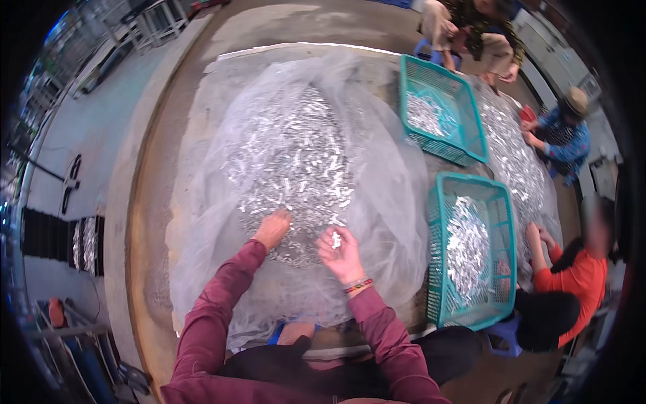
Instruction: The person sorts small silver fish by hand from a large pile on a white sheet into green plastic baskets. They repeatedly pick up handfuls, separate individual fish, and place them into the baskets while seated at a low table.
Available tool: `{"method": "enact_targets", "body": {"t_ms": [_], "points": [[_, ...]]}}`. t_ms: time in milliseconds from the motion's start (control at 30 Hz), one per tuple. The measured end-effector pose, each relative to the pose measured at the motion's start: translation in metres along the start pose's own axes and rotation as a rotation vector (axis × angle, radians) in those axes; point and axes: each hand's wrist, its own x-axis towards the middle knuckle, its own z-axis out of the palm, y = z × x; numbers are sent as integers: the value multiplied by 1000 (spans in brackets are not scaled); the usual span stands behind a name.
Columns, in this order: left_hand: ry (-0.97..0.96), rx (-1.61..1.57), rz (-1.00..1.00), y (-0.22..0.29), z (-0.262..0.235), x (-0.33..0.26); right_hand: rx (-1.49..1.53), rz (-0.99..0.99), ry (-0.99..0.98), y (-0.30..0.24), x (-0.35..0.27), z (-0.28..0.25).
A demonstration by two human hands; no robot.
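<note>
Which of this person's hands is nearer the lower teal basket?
Right: the right hand is left of the lower teal basket, and the left hand is farther left, at the silvery pile.

This looks like a workshop or small factory floor: silvery pieces (306,151) lie heaped on pale netting (390,202) over a mat (214,84), teal baskets (437,269) toward its right edge hold more, people (584,289) sit along that edge and the far right corner, and metal frames (153,25) stand beyond the left edge.
</note>
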Motion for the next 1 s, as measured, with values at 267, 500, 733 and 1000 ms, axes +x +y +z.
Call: {"method": "enact_targets", "body": {"t_ms": [267, 500, 733, 1000], "points": [[-113, 167, -62, 21, 5, -20, 181, -60, 38, 2, -16, -17], [-134, -418, -318, 2, 3, -5, 149, -286, 199, -2, -11, -2], [162, -870, -136, 44, -58, 15, 530, -99, 72, 1, 14, -22], [340, -644, -30, 104, -81, 18, 4, -274, 342, -28, 19, -36]]}}
